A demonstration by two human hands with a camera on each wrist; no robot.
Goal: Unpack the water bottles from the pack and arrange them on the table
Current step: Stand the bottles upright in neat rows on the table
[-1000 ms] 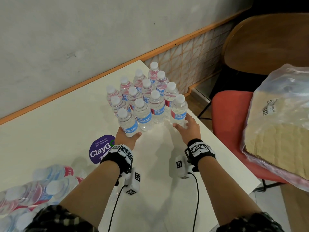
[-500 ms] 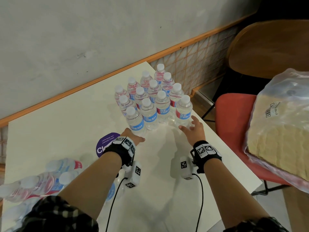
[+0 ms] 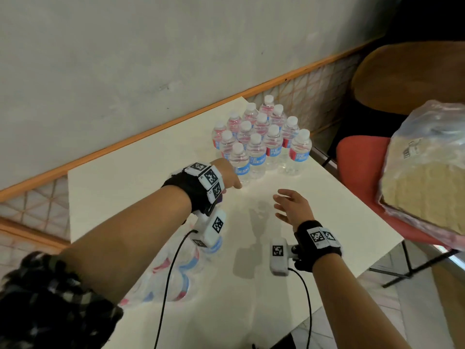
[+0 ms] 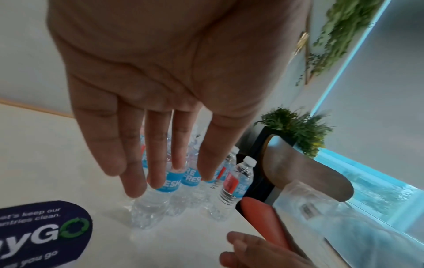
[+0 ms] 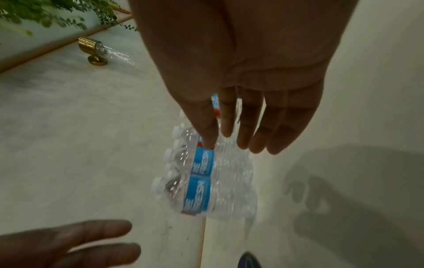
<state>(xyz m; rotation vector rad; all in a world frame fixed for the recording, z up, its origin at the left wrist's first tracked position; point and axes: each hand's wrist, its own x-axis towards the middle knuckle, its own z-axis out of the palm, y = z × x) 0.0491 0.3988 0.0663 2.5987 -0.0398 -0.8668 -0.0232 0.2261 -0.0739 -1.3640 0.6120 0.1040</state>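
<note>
Several upright water bottles [image 3: 259, 144] with blue and red labels stand packed in rows at the far right corner of the white table [image 3: 125, 197]. My left hand [image 3: 230, 176] hovers just in front of the nearest left bottle [image 4: 151, 204], its fingers [image 4: 160, 163] straight and holding nothing. Nearer to me, my right hand [image 3: 286, 204] floats above the table with spread fingers [image 5: 243, 127], apart from the bottles [image 5: 199, 181]. The plastic-wrapped pack [image 3: 173, 278] with more bottles lies on the table under my left forearm.
A red chair [image 3: 359, 172] stands close to the table's right edge, with a large plastic bag [image 3: 427, 177] of beige material on it. A brown wooden seat [image 3: 407, 79] is behind. A purple sticker [image 4: 45, 230] lies on the table left of the bottles.
Both hands have come off the front-row bottles. The right hand drew back toward me, and the left hand lifted above the table. The bottles stay upright in place.
</note>
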